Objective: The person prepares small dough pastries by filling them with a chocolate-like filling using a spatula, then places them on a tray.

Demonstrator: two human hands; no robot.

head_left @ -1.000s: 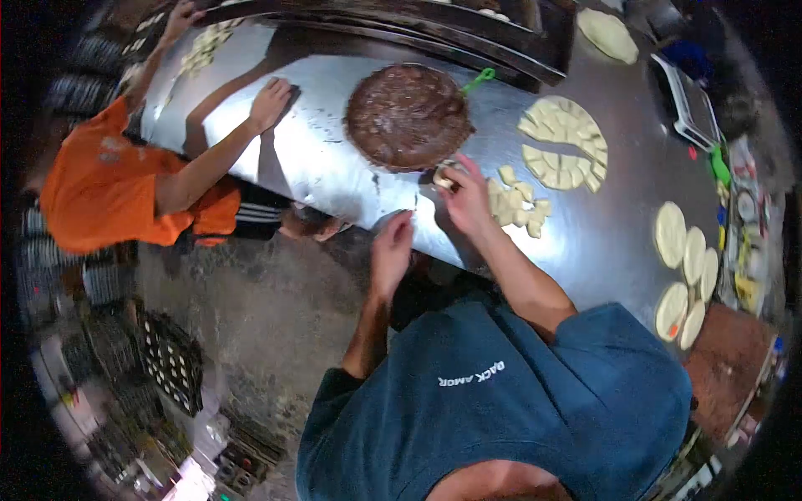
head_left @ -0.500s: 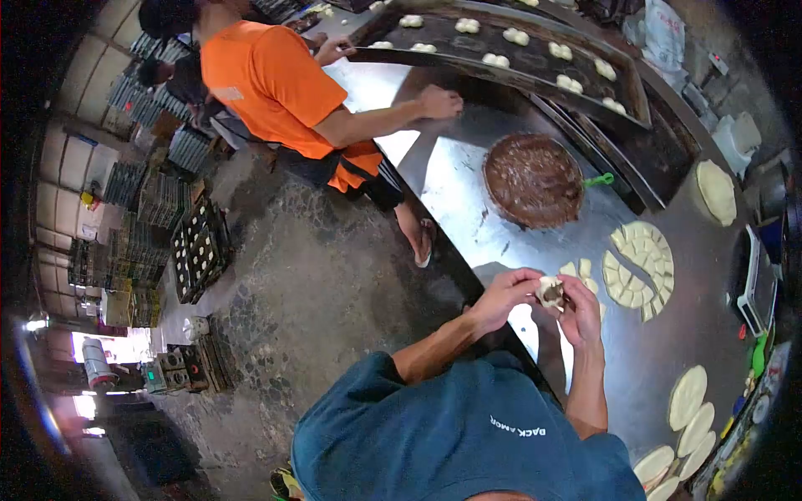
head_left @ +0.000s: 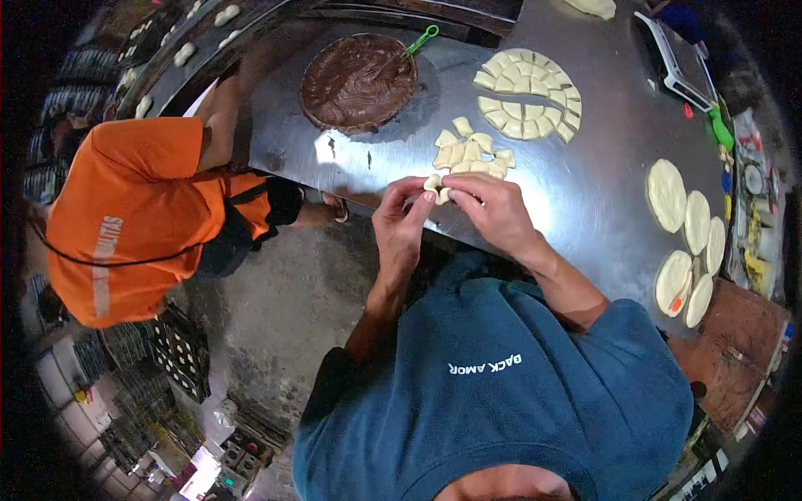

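Between both hands, over the table's near edge, is a small pale dough piece [head_left: 438,190]. My left hand [head_left: 403,219] pinches it from the left, and my right hand [head_left: 494,207] holds its right side with bent fingers. Whether filling is inside cannot be made out. Just beyond the fingers lie loose dough pieces [head_left: 469,157] in a cluster. Farther back sits a round of dough cut into small blocks [head_left: 526,83], split by a curved gap. To its left is a round mass of brown filling [head_left: 357,82] with a green-handled tool [head_left: 422,39] stuck in it.
A person in an orange shirt [head_left: 134,217] stands at the left by the metal table [head_left: 601,179]. Flat dough ovals [head_left: 667,196] lie at the right, below a scale [head_left: 678,63]. Trays with dough balls [head_left: 185,54] are at the upper left.
The view has swung to the right, so the table's contents appear farther left. Brown filling showed in the held dough before; now the dough looks gathered between the fingertips.
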